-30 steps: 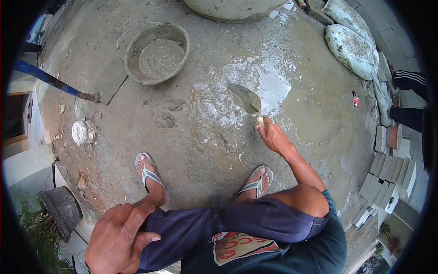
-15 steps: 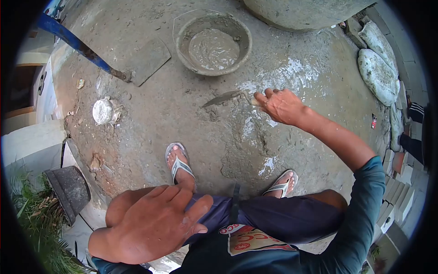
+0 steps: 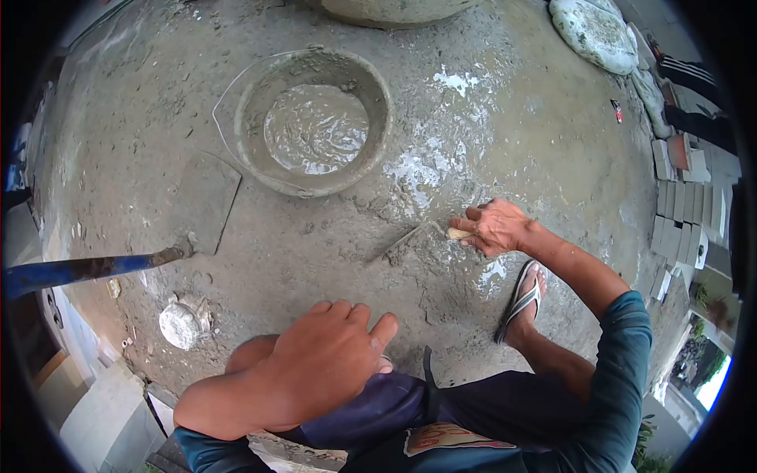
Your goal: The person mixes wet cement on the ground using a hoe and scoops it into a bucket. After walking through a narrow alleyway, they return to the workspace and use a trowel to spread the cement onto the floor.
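My right hand [image 3: 495, 227] is wrapped round the wooden handle of a trowel [image 3: 404, 238]. The trowel's blade is seen nearly edge-on, close to the wet grey ground and pointing left. A round bucket [image 3: 246, 118] holding wet grey mortar [image 3: 315, 128] stands above and left of the trowel. My left hand [image 3: 339, 347] hangs over my knee with its back up, fingers bent loosely and thumb apart, holding nothing visible.
A shovel [image 3: 206, 197] with a blue handle lies left of the bucket. A whitish lump [image 3: 181, 325] sits at lower left. Filled sacks [image 3: 597, 35], stacked tiles [image 3: 684, 209] and another person's legs [image 3: 694, 122] are at right. A large container [image 3: 394, 9] is at the top.
My view has turned and moved closer to the bucket. The trowel blade has tilted more edge-on, lower toward the ground. My right foot has shifted outward and forward. My left hand stays over my knee.
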Motion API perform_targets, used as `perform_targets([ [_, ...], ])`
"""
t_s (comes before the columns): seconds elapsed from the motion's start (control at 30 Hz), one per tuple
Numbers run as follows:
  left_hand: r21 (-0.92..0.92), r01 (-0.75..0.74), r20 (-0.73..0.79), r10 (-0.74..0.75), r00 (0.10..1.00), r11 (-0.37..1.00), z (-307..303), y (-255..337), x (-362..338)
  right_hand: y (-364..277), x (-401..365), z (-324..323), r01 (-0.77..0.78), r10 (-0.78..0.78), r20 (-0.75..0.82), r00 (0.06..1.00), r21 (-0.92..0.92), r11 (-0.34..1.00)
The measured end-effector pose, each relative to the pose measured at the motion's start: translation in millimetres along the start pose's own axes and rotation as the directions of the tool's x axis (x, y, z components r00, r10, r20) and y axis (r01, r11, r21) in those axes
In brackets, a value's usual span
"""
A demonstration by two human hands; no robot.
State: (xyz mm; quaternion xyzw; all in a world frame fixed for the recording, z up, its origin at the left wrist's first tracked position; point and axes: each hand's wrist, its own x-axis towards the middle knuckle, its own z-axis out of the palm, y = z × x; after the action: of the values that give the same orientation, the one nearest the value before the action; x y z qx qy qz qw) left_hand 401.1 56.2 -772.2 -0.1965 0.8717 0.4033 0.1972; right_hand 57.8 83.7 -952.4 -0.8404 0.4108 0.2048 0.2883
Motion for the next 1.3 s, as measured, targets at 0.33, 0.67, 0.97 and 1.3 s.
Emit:
perform_targets([
  [0.33, 0.218, -0.39, 0.106, 0.375, 0.921, 0.895, 25, 43, 68, -30, 33, 25, -0.224, 0.304, -0.427, 0.852, 0.228, 0.948],
  [0.67, 0.242, -0.496, 0.232, 0.446, 0.864, 0.834, 27, 78, -4, -204, -8, 93, 0.051, 0.402, -0.19, 0.896, 0.942, 0.332],
  [0.97, 0.279, -0.526, 0.122, 0.513, 0.85, 0.804, 34, 105, -24, -266, 55, 141, 0.125, 0.578, 0.245, 0.778, 0.842, -0.525],
  [1.3, 0.332, -0.585, 0.183, 0.558, 0.809, 0.74, 42, 117, -21, -234, 33, 85, 0.361, 0.565, 0.14, 0.813, 0.641, -0.677],
])
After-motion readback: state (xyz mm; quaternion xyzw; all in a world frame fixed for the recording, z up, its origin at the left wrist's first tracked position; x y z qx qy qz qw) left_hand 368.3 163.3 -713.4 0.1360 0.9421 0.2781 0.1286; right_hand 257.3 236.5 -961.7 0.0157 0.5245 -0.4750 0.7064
